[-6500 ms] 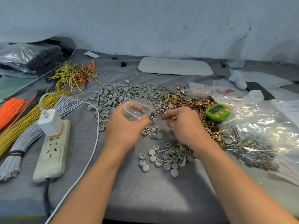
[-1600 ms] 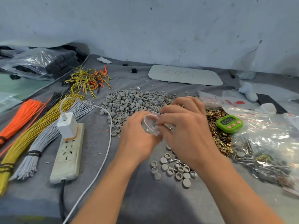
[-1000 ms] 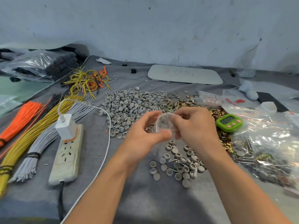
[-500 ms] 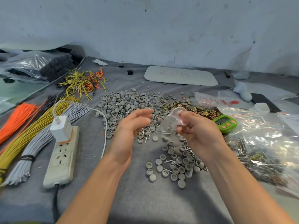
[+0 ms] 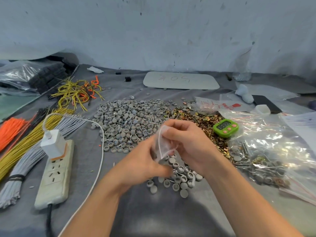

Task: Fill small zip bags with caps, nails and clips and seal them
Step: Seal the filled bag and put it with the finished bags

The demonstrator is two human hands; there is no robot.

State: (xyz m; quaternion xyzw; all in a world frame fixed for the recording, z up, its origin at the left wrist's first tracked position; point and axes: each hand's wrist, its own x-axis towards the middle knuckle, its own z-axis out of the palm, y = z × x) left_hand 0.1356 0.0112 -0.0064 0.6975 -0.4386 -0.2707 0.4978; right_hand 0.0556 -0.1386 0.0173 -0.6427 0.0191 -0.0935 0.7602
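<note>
Grey caps; gold clips; green timer.

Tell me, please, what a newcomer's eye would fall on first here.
Probably the right hand pinching a clear zip bag at the centre, with the big heap of grey caps spread behind it. The bright green timer stands out to the right beside the gold clips, and an orange bundle glows at the far left.

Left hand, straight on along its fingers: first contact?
Probably the loose grey caps at the left hand's blurred fingers, just below the zip bag in the right hand; depth unclear.
</note>
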